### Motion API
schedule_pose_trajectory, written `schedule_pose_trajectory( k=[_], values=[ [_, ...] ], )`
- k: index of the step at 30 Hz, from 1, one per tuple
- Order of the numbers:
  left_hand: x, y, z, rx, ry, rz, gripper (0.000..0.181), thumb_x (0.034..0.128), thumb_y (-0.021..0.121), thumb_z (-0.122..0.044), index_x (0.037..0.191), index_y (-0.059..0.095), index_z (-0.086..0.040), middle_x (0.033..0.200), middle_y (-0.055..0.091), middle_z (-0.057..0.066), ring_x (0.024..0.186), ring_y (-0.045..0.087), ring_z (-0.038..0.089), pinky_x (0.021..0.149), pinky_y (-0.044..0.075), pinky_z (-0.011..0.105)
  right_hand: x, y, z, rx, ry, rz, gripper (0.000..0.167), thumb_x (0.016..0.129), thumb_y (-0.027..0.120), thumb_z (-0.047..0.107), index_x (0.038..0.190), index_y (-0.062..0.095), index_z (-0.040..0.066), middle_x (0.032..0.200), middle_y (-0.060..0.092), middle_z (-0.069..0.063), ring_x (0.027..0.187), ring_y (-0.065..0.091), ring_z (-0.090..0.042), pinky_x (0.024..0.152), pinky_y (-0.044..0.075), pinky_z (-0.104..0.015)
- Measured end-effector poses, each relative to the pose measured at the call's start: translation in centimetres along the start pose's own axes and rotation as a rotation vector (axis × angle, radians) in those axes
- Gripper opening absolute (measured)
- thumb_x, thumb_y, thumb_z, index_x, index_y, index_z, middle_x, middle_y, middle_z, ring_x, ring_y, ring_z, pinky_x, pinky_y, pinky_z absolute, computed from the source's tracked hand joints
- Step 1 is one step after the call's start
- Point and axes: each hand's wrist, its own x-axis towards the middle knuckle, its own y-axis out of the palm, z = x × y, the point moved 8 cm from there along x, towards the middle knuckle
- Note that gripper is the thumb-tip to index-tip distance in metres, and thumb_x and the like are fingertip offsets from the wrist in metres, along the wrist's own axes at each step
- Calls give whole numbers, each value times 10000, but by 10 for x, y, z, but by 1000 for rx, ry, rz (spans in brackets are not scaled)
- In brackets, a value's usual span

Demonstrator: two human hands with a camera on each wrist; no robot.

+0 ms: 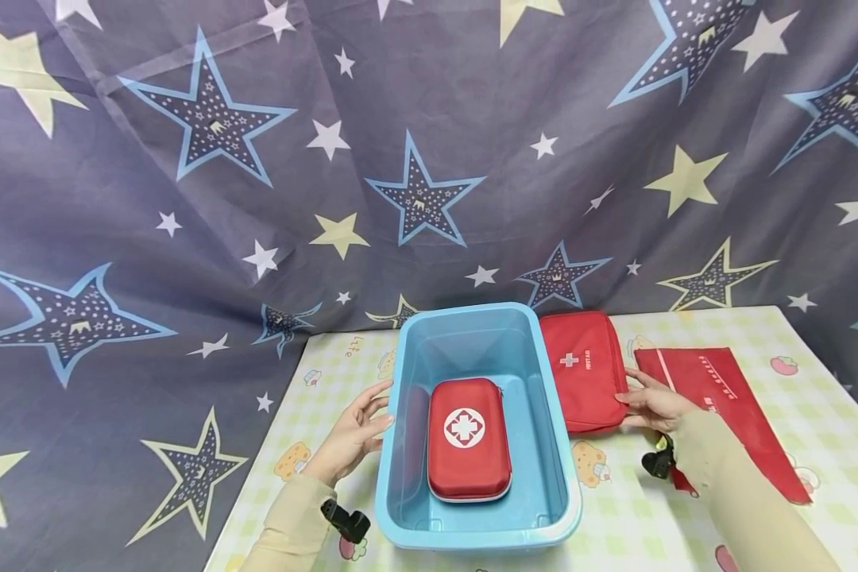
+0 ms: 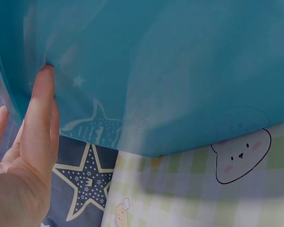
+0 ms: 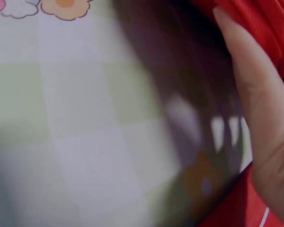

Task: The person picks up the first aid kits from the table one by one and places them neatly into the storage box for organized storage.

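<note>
A blue plastic bin (image 1: 543,445) holds a red hard case (image 1: 469,469) with a white cross emblem. The left hand (image 1: 353,437) touches the bin's left side; in the left wrist view, the fingers of that hand (image 2: 31,142) rest on the blue wall (image 2: 180,71). Right of the bin lies a red first aid pouch (image 1: 586,389), its right edge pinched by the right hand (image 1: 654,401). In the right wrist view the thumb of the right hand (image 3: 265,104) lies against the red fabric (image 3: 270,28).
A flat red bag (image 1: 743,413) lies to the right, partly under the right forearm. The table has a checked cloth (image 1: 272,485) with cartoon prints. A dark star-patterned curtain (image 1: 443,103) hangs behind the table. Black wrist cameras (image 1: 345,521) are strapped to both wrists.
</note>
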Motion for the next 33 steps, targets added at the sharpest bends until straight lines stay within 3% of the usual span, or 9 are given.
schedule_pose_trajectory(
  k=[6,14,24,33],
  values=[
    [-1,1,1,10,-12,2,642,941,565,-79,1484,223,-78,1268,470,31,964,629,120,763,572,369,-2,2,-3,-18,7,12,908,930,506,-30,1458,-230,32,1068,515,-22,876,649,-169,794,557,-442],
    [1,2,1,21,-29,1,636,944,553,-65,1488,224,-90,1291,450,46,972,622,123,770,568,373,-4,2,-4,12,-18,29,920,915,504,-68,1466,-216,89,968,581,75,867,661,-179,747,572,-444],
    [-1,3,-1,7,-14,6,619,948,545,-64,1481,230,-78,1293,443,62,970,626,127,758,571,359,-8,6,1,44,-32,50,960,906,504,-90,1459,-252,124,971,587,47,878,657,-191,769,563,-460],
    [-1,0,1,26,-4,5,597,955,534,-68,1477,244,-89,1289,443,53,962,625,111,763,569,366,-12,6,7,63,-51,42,907,918,486,-82,1495,-160,188,977,627,17,894,661,-184,798,556,-453]
  ],
)
